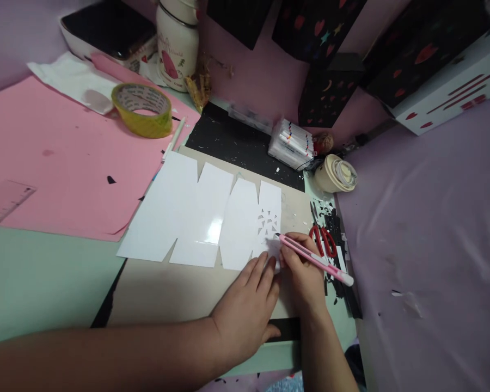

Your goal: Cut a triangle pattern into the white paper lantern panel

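A white paper template [202, 218] with notched edges lies on a beige board [159, 294]. Small angular holes are cut through its right-hand panel, close to the knife. My right hand [304, 267] grips a pink craft knife [310, 255], its tip at the paper just below those holes. My left hand [249, 305] rests flat, fingers stretched out, with the fingertips on the paper's lower right edge. The thumb points right, over a black strip [283, 329].
Red-handled scissors [323, 239] and black scraps lie at the right. Pink paper [65, 163] covers the left, with a yellow tape roll [142, 111] and clear ruler [8, 204]. Behind stand a pen case [292, 144], a lidded cup [335, 174] and a white bottle [177, 49].
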### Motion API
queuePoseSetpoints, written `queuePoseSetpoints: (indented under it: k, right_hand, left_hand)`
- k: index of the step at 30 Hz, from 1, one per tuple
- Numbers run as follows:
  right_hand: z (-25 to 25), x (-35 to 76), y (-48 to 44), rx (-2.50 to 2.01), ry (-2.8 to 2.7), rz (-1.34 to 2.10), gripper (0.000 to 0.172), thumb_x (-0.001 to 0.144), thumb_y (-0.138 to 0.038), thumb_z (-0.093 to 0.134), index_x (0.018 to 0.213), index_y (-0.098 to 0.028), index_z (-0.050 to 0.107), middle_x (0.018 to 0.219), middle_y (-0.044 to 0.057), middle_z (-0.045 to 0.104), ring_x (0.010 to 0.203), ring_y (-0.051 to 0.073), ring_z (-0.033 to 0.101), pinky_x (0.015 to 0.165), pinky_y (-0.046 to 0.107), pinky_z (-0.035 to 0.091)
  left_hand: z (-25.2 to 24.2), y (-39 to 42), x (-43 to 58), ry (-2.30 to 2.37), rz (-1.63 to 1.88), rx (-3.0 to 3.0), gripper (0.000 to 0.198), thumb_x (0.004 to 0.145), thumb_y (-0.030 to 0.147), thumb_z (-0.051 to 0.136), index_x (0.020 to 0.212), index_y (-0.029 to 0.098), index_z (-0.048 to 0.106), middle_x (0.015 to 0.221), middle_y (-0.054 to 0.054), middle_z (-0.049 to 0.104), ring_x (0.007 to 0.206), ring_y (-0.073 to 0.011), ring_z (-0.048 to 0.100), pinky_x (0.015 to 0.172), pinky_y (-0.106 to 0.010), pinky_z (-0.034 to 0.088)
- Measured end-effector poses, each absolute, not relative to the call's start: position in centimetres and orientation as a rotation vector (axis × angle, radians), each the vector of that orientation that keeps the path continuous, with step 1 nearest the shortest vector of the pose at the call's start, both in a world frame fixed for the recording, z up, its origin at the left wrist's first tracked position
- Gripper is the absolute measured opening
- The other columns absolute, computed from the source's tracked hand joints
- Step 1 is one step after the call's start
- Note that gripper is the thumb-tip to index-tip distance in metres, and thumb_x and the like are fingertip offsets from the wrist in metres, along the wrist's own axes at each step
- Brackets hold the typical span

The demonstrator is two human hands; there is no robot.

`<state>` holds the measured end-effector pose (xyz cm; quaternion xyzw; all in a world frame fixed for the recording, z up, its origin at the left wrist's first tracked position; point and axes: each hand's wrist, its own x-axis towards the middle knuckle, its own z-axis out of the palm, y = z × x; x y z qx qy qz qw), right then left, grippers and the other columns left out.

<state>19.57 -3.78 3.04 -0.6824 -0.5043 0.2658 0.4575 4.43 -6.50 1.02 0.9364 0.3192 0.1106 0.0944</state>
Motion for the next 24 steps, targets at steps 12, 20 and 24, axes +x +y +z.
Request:
queuePoseSetpoints:
  k: [12, 20, 24]
  right_hand:
    - [2.8, 19.7, -2.2, -1.619, -1.323, 0.7, 0.001, 0.08, -0.021, 0.065, 0.081, -0.021, 0.066, 0.074, 0.0, 0.066, 0.07, 0.016, 0.063, 0.064, 0.029, 0.053]
    - [2.2, 20.3, -3.5, -1.55, -1.428, 0.814, 0.007, 0.084, -0.018, 0.067, 0.09, -0.022, 0.065, 0.078, 0.001, 0.069, 0.07, 0.016, 0.066, 0.062, 0.028, 0.054]
    - [1.9, 20.1, -3.7, -1.453, -1.47, 0.851, 0.015, 0.084, -0.01, 0.065, 0.089, -0.023, 0.058, 0.076, -0.001, 0.065, 0.068, 0.014, 0.062, 0.063, 0.027, 0.052]
  left_hand:
    - [1.1, -6.5, 4.3, 0.968, 0.368, 2.766, 0.086, 0.081, 0.076, 0.049, 0.138, 0.012, 0.055, 0.151, -0.018, 0.044, 0.145, -0.0369, 0.027, 0.118, -0.048, 0.013]
    - [0.6, -6.4, 4.2, 0.905, 0.407, 2.742, 0.084, 0.08, 0.074, 0.052, 0.136, 0.011, 0.055, 0.149, -0.021, 0.045, 0.143, -0.0381, 0.032, 0.12, -0.049, 0.003]
    - [0.8, -6.1, 4.1, 0.875, 0.408, 2.717, 0.08, 0.081, 0.071, 0.054, 0.132, 0.009, 0.056, 0.147, -0.023, 0.048, 0.14, -0.0376, 0.038, 0.12, -0.049, 0.001]
